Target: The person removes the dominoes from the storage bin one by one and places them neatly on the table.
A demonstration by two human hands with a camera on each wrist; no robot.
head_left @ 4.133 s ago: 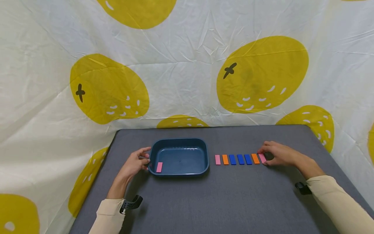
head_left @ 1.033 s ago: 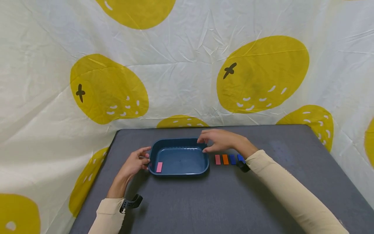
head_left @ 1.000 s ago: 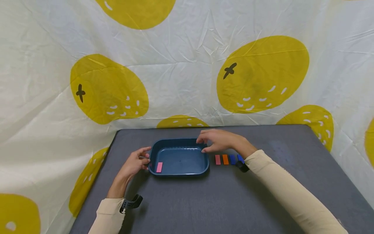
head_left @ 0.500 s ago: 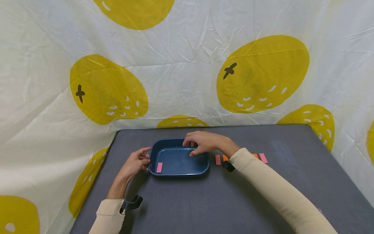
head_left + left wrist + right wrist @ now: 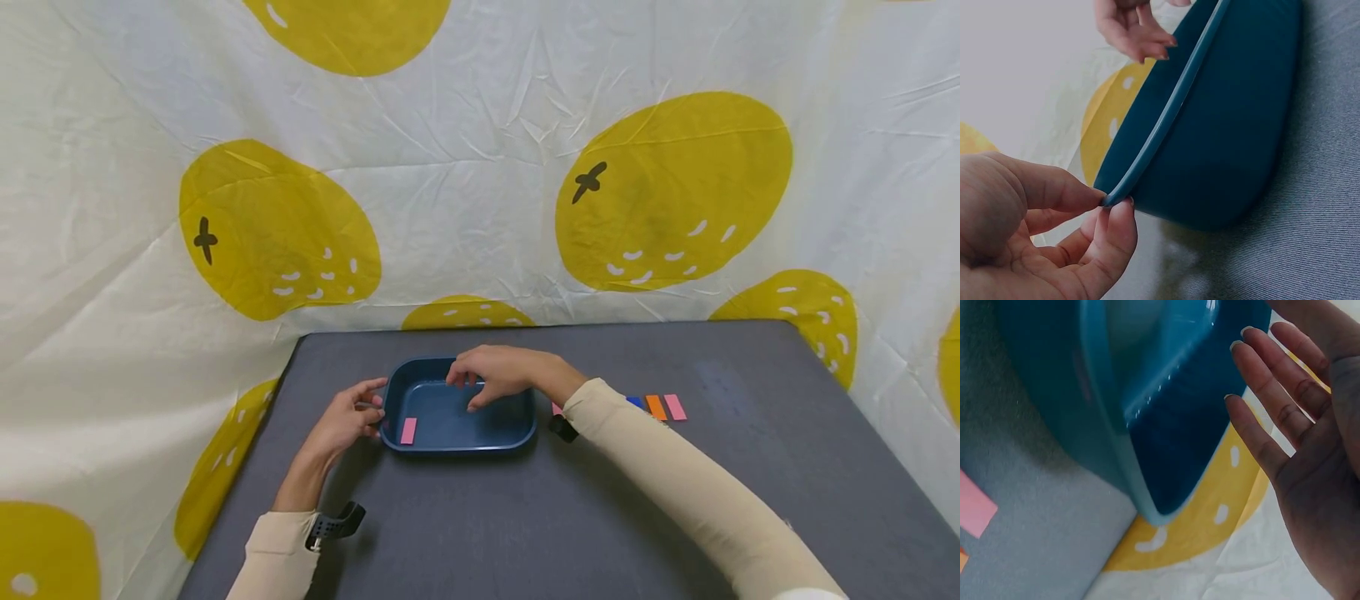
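Note:
A dark blue plastic tray stands on the grey table with a small pink tile lying in its front left part. My left hand pinches the tray's rim between thumb and fingers at the left end, as the left wrist view shows. Over the tray hovers my right hand, its fingers loosely bent; the right wrist view shows nothing in that hand. Right of the tray runs a row of tiles: a pink tile, an orange tile and a blue tile show, while my right sleeve hides others.
The grey table reaches back to a white cloth printed with yellow fruit shapes. Each wrist carries a black strap. Part of another pink tile shows near the tray's right side.
My right hand has left the pink tile at the row's right end and moved left until it is over the tray. That tile lies on the table. My left hand keeps its place.

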